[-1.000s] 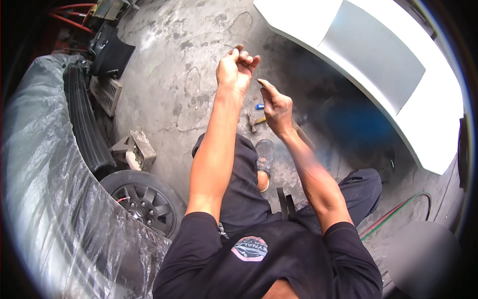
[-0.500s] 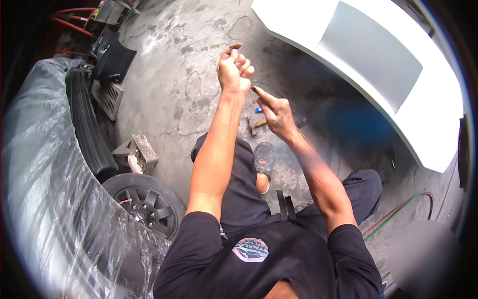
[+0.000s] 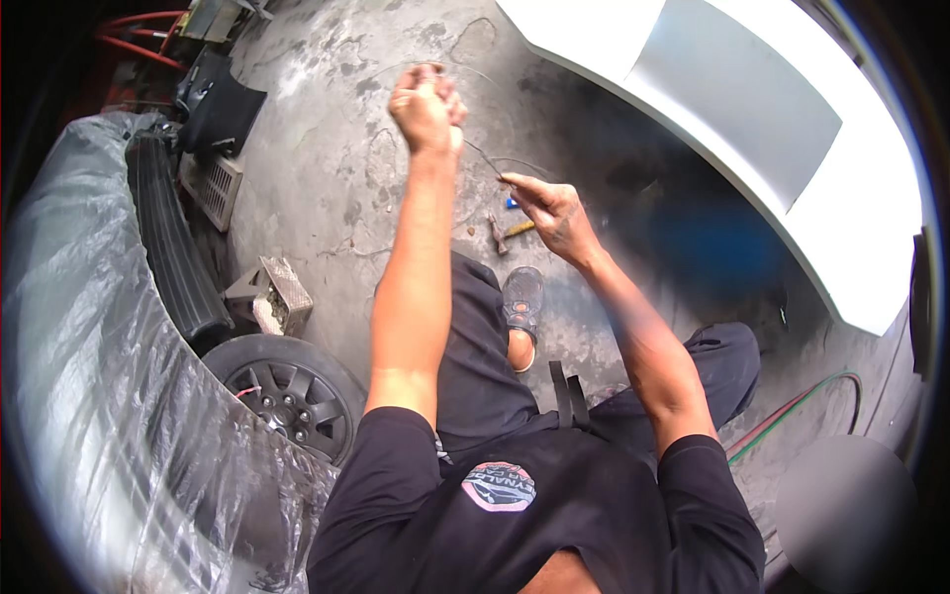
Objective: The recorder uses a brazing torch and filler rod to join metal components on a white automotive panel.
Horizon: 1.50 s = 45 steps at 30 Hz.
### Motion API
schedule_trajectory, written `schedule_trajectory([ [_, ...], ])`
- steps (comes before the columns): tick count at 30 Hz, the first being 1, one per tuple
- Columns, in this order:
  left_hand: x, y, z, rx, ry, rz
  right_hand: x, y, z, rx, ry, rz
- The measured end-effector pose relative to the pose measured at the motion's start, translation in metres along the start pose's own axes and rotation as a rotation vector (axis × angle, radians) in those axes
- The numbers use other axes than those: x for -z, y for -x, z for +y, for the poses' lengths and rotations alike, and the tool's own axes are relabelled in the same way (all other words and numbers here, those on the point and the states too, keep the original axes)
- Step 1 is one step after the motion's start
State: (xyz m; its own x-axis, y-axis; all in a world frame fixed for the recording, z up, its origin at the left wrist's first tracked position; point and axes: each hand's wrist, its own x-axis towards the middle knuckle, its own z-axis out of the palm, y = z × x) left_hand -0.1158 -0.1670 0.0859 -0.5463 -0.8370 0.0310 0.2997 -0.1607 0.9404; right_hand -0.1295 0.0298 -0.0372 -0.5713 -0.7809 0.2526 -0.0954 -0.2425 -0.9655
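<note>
A thin dark wire (image 3: 484, 154) runs between my two hands over the concrete floor, and its loose part curves away in a loop. My left hand (image 3: 427, 111), a little smeared by motion, is raised farther out and closed around the wire. Lower and to the right, my right hand (image 3: 556, 218) pinches the wire between thumb and fingertips. Below the hands, a hammer (image 3: 519, 229) with a yellow handle lies on the floor. A small blue object (image 3: 512, 203) sits beside it, partly covered by my right hand.
A white curved car panel (image 3: 584, 61) with a grey patch stands at the upper right. To the left are a plastic-covered vehicle (image 3: 89, 327), a wheel (image 3: 297, 396), a metal block-like stand (image 3: 282, 297) and black trim parts (image 3: 223, 109). Red and green hoses (image 3: 792, 411) lie at right.
My left hand has moved up and left, away from my right hand, so more wire shows between them. My right hand has barely shifted and keeps its pinch.
</note>
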Motion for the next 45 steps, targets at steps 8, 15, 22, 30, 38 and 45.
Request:
schedule_trajectory([
  [8,0.008,-0.002,0.0,-0.013,0.104,0.151,-0.002,0.001,-0.003,-0.052,0.168,0.187],
  [15,0.026,0.007,0.008,-0.681,-1.098,0.132,0.019,-0.02,-0.027,0.06,0.1,0.299],
  [22,-0.02,0.034,0.037,-1.219,-1.557,-0.47,0.041,-0.045,-0.066,0.177,0.133,0.253],
  [30,-0.026,0.003,0.06,-1.172,-1.257,-0.772,0.027,-0.027,-0.113,-0.001,-0.06,0.274],
  [38,-0.008,0.009,0.05,-0.773,-0.973,-0.682,0.032,-0.02,-0.135,0.021,0.089,0.39],
  [45,0.006,0.004,0.024,-0.101,-0.209,-0.66,0.016,-0.033,-0.102,0.061,-0.043,0.351],
])
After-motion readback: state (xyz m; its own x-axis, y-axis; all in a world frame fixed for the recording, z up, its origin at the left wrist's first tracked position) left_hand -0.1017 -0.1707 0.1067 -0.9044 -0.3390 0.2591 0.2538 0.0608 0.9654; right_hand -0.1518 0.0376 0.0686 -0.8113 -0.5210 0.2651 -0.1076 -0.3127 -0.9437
